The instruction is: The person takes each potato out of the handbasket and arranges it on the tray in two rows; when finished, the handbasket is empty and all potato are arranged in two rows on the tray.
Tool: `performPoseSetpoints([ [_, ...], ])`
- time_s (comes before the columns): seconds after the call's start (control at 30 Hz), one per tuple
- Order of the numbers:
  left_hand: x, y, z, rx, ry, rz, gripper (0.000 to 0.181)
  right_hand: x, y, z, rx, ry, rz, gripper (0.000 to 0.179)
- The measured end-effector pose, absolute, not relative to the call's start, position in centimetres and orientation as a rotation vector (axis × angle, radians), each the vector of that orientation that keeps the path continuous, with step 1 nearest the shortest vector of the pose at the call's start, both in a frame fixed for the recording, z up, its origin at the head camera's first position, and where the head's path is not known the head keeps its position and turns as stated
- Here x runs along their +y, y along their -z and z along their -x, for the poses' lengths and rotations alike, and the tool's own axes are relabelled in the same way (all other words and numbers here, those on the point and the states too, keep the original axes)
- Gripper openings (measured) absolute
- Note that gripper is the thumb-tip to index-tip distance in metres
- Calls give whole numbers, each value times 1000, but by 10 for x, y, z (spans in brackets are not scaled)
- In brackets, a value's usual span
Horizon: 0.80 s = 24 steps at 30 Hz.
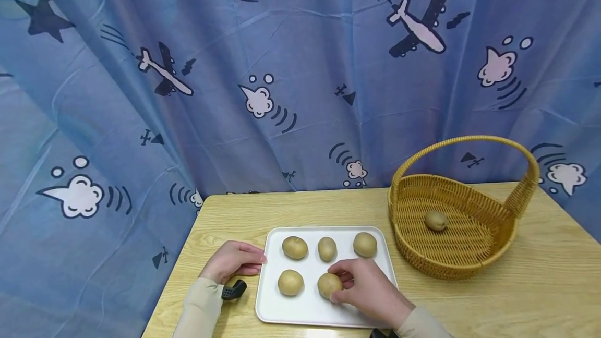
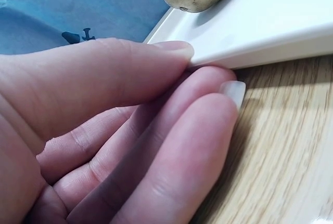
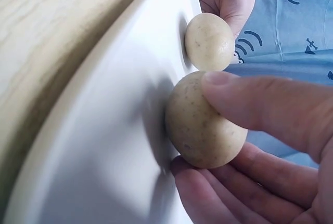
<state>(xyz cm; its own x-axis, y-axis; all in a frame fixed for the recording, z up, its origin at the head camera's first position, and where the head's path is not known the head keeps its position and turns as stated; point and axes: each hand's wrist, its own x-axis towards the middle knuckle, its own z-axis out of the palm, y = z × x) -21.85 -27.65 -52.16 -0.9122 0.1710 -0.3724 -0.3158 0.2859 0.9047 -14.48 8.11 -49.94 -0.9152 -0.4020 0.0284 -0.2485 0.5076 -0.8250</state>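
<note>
A white rectangular tray [image 1: 310, 314] lies on the wooden table with several potatoes on it. My right hand [image 1: 371, 288] grips one potato [image 1: 328, 286] at the front of the tray, thumb [image 3: 239, 96] on one side and fingers curled around the other. Close beside it sits another potato [image 1: 290, 282]. In the back row are an oval potato [image 1: 295, 247], a smaller one [image 1: 327, 249] and a rounder one [image 1: 365, 244]. My left hand [image 1: 237, 261] pinches the tray's left rim, its thumb [image 2: 130, 70] on top and fingertips against the outer side.
A woven basket [image 1: 451, 270] with a tall arched handle [image 1: 469, 138] stands right of the tray, one potato [image 1: 436, 220] inside. The wooden table [image 1: 554, 280] extends around both. A blue patterned curtain [image 1: 300, 119] hangs behind and to the left.
</note>
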Motion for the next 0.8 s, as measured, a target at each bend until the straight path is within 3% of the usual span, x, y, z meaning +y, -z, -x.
performPoseSetpoints([
  [0.8,-277,522,219,2170,-1651,134,32,78,501,148,2586,1386,557,42],
])
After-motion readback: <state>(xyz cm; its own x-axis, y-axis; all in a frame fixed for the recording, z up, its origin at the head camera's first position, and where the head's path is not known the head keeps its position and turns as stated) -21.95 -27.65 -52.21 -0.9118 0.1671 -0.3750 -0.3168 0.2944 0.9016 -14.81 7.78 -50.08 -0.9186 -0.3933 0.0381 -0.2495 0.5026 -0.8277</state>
